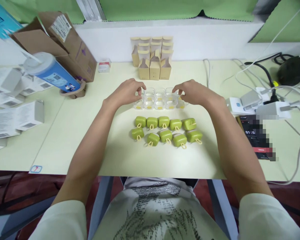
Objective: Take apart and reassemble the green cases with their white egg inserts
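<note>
Several clear plastic cases with yellow marks stand close together in rows near the table's middle. My left hand is at the left end of these rows, thumb and forefinger curled about an end case. At the right end, my right hand has its bent fingers and thumb gripping a clear case, partly hidden by the fingers. One case under the right hand sits slightly askew from the others. Nearer to me lie two rows of small green cases with pale yellow loops.
Open small cardboard boxes stand by the wall. At left are white boxes, a large carton and a blue cup in a holder. Chargers with cables and a phone lie at right.
</note>
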A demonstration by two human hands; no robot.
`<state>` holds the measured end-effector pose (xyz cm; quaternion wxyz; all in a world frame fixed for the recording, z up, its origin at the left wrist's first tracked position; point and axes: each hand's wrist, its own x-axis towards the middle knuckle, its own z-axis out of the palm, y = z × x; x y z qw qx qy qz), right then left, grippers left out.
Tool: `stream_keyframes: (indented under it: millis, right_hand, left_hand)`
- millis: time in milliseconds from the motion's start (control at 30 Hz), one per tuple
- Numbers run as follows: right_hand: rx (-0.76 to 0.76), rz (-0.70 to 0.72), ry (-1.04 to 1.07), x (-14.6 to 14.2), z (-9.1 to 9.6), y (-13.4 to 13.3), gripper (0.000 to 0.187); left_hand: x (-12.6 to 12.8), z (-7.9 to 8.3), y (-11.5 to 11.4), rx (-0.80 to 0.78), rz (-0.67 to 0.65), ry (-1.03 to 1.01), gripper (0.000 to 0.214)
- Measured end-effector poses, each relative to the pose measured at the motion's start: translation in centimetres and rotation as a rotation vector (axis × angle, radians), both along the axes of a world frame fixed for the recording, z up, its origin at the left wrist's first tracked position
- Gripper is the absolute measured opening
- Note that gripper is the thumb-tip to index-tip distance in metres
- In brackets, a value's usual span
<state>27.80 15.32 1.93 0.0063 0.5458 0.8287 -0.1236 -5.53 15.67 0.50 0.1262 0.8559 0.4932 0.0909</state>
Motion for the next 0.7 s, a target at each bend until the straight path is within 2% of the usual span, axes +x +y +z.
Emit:
stream_keyframes:
  millis: [100,200,400,700]
  right_hand:
    - [0.127,0.032,0.099,-0.5,0.7,-0.5,0.052]
    - [0.217,0.087,0.164,-2.5,0.6,-0.8,0.041]
    - [0.204,0.169,0.003,-7.1,-1.1,-0.9,0.036]
    - [0.182,0.173,-0.033,-7.6,-1.5,-0.9,0.04]
  left_hand:
    - [0.1,0.8,-0.4,0.033,0.011,-0.058,0.036]
    - [1.2,1.0,-0.9,0.085,0.014,-0.11,0.03]
    - [3.6,-0.5,-0.9,0.101,-0.024,-0.059,0.013]
    - [3.9,-1.5,-0.4,0.08,-0.03,-0.109,0.019]
